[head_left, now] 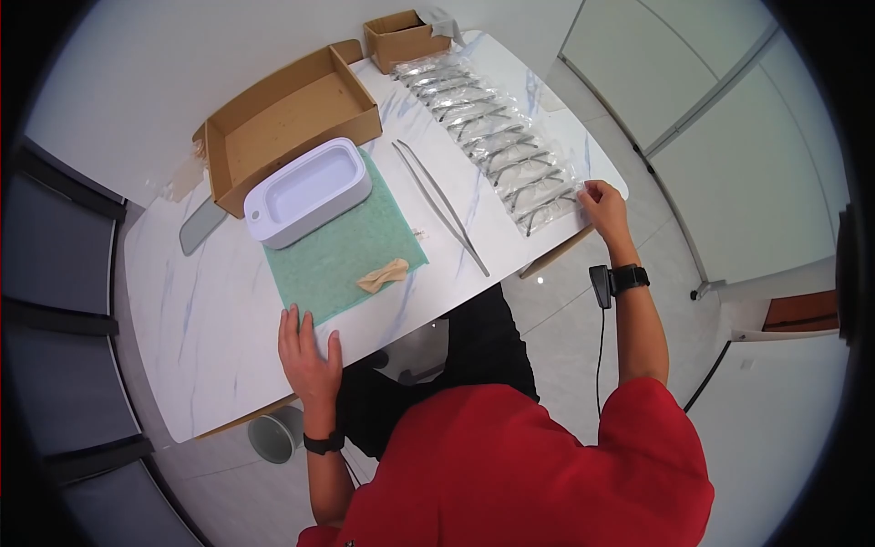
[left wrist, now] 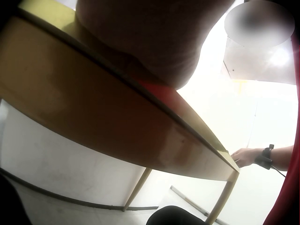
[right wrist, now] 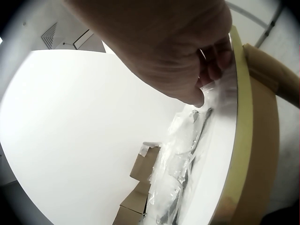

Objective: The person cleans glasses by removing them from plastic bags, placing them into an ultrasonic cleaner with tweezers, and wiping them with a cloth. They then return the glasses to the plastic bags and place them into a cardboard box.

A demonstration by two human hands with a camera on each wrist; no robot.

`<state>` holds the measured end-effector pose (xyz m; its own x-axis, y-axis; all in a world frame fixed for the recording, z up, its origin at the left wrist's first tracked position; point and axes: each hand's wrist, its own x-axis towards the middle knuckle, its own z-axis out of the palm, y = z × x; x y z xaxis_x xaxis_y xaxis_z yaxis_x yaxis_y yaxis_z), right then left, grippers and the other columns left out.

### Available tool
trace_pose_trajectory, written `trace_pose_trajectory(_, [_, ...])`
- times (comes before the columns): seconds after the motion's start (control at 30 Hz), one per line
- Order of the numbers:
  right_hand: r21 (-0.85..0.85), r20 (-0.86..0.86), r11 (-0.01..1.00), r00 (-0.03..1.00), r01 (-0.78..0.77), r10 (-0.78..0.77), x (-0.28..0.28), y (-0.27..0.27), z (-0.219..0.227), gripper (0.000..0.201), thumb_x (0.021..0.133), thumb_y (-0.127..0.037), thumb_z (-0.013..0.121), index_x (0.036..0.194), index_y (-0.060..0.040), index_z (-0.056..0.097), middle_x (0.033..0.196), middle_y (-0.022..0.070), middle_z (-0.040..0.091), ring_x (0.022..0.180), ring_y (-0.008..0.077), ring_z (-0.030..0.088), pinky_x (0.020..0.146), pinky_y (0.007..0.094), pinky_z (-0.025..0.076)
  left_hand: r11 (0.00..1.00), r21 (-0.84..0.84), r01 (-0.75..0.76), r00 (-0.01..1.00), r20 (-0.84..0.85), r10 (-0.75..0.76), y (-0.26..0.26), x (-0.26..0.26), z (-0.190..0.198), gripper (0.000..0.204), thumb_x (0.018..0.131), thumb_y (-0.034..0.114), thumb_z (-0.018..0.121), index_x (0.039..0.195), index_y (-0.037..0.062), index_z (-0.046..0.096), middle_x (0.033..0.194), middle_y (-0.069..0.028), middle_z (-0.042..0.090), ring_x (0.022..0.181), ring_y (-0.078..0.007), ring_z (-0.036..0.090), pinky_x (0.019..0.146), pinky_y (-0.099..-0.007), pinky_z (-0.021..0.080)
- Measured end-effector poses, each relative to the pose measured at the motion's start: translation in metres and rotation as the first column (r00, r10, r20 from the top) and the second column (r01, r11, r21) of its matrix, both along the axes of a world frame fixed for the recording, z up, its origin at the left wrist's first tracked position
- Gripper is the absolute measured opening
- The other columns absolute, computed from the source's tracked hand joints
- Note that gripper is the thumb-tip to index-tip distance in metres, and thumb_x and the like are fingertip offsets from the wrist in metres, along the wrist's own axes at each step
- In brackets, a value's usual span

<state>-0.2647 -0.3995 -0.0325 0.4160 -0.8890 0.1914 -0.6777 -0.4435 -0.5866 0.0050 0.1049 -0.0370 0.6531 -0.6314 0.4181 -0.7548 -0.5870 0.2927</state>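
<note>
My left hand (head_left: pixel 310 363) rests with fingers extended on the table (head_left: pixel 200 365), fingertips at the near edge of a green cloth (head_left: pixel 319 273). A crumpled beige piece of soft material (head_left: pixel 383 275) lies on that cloth to its right. At the table's right edge my right hand (head_left: pixel 606 211) pinches the end of a clear plastic bag (head_left: pixel 547 211), the nearest in a long overlapping row. Thin dark-framed shapes like eyeglasses show through the bags. In the right wrist view, thumb and fingers meet at the bag's end (right wrist: pixel 194 122); the left wrist view hides the left fingers.
A lavender-white oblong basin (head_left: pixel 319 221) stands on the cloth's far part. Behind it sits a shallow cardboard box (head_left: pixel 292 118), with a smaller carton (head_left: pixel 396 46) at the back. Two long grey strips (head_left: pixel 437 205) lie mid-table. A grey bin (head_left: pixel 273 438) stands below.
</note>
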Motion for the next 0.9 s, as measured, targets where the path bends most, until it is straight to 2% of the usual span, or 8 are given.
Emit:
trace_pose_trajectory(0.13, [0.04, 0.009, 0.999, 1.0, 0.014, -0.014, 0.0, 0.004, 0.008, 0.021, 0.085, -0.018, 0.072, 0.094, 0.0008, 0.071, 0.082, 0.0115, 0.072, 0.077, 0.0214, 0.069, 0.073, 0.0331, 0.055, 1.0, -0.008, 0.0, 1.0, -0.009, 0.0, -0.001, 0.0, 0.0, 0.047, 0.086, 0.018, 0.07, 0.126, -0.0034, 0.059, 0.143, -0.0213, 0.051, 0.136, -0.0414, 0.046, 0.11, -0.0504, 0.038])
trace_pose_trajectory(0.33, [0.345, 0.389, 0.923, 0.921, -0.173, 0.027, 0.001, 0.034, 0.064, 0.018, 0.094, -0.019, 0.068, 0.095, -0.0018, 0.066, 0.084, 0.0049, 0.071, 0.08, 0.0121, 0.069, 0.07, 0.0269, 0.053, 0.997, -0.073, -0.013, 1.0, -0.001, 0.013, -0.001, 0.001, 0.001, 0.048, 0.085, 0.013, 0.07, 0.128, -0.0032, 0.057, 0.142, -0.021, 0.053, 0.135, -0.0423, 0.046, 0.11, -0.0504, 0.039])
trace_pose_trajectory(0.57, [0.269, 0.425, 0.845, 0.844, -0.462, 0.326, 0.038, 0.096, 0.148, 0.012, 0.1, -0.017, 0.063, 0.098, -0.0051, 0.061, 0.099, 0.0058, 0.072, 0.087, 0.0135, 0.07, 0.07, 0.0237, 0.05, 0.952, -0.301, 0.049, 0.999, -0.005, -0.053, 0.002, -0.01, 0.026, 0.052, 0.082, 0.002, 0.07, 0.131, -0.0023, 0.056, 0.139, -0.0202, 0.055, 0.129, -0.0397, 0.051, 0.109, -0.0483, 0.04])
trace_pose_trajectory(0.67, [0.271, 0.509, 0.759, 0.757, -0.592, 0.409, 0.065, 0.126, 0.161, 0.013, 0.099, -0.017, 0.065, 0.097, -0.0048, 0.06, 0.099, 0.0072, 0.072, 0.086, 0.014, 0.071, 0.069, 0.024, 0.05, 0.878, -0.47, 0.09, 0.935, -0.264, -0.237, -0.013, -0.022, 0.053, 0.056, 0.079, -0.001, 0.072, 0.133, -0.0018, 0.056, 0.139, -0.0201, 0.056, 0.126, -0.0369, 0.055, 0.109, -0.0459, 0.041])
trace_pose_trajectory(0.7, [0.267, 0.537, 0.731, 0.727, -0.628, 0.428, 0.075, 0.136, 0.16, 0.013, 0.099, -0.016, 0.065, 0.097, -0.0045, 0.06, 0.098, 0.0079, 0.073, 0.085, 0.0146, 0.071, 0.069, 0.0246, 0.05, 0.881, -0.467, 0.072, 0.868, -0.406, -0.286, -0.016, -0.024, 0.053, 0.064, 0.081, -0.001, 0.074, 0.141, -0.0012, 0.05, 0.14, -0.0187, 0.055, 0.124, -0.0329, 0.057, 0.109, -0.0428, 0.041])
trace_pose_trajectory(0.77, [0.281, 0.637, 0.645, 0.641, -0.711, 0.428, 0.095, 0.159, 0.155, 0.008, 0.098, -0.011, 0.064, 0.099, -0.003, 0.062, 0.094, 0.0041, 0.072, 0.085, 0.012, 0.071, 0.068, 0.0232, 0.052, 0.749, -0.661, -0.046, 0.583, -0.627, -0.517, -0.032, -0.034, 0.046, 0.067, 0.084, 0.001, 0.073, 0.145, -0.0011, 0.043, 0.141, -0.0183, 0.054, 0.124, -0.0302, 0.057, 0.108, -0.0415, 0.043])
trace_pose_trajectory(0.8, [0.292, 0.668, 0.603, 0.609, -0.743, 0.427, 0.104, 0.17, 0.151, 0.007, 0.099, -0.01, 0.063, 0.099, -0.003, 0.062, 0.095, 0.0045, 0.072, 0.085, 0.0123, 0.071, 0.068, 0.0232, 0.052, 0.674, -0.726, -0.137, 0.403, -0.662, -0.632, -0.038, -0.037, 0.042, 0.069, 0.086, 0.002, 0.072, 0.147, -0.0011, 0.04, 0.141, -0.0181, 0.054, 0.124, -0.0288, 0.057, 0.108, -0.0409, 0.043])
trace_pose_trajectory(0.9, [0.332, 0.728, 0.483, 0.546, -0.81, 0.414, 0.127, 0.201, 0.136, 0.009, 0.099, -0.01, 0.063, 0.1, -0.0012, 0.062, 0.095, 0.0064, 0.072, 0.085, 0.0117, 0.07, 0.068, 0.0237, 0.053, 0.595, -0.735, -0.325, 0.144, -0.66, -0.737, -0.041, -0.038, 0.034, 0.07, 0.092, 0.006, 0.068, 0.151, -0.0014, 0.031, 0.142, -0.0176, 0.052, 0.124, -0.0254, 0.058, 0.105, -0.0396, 0.047])
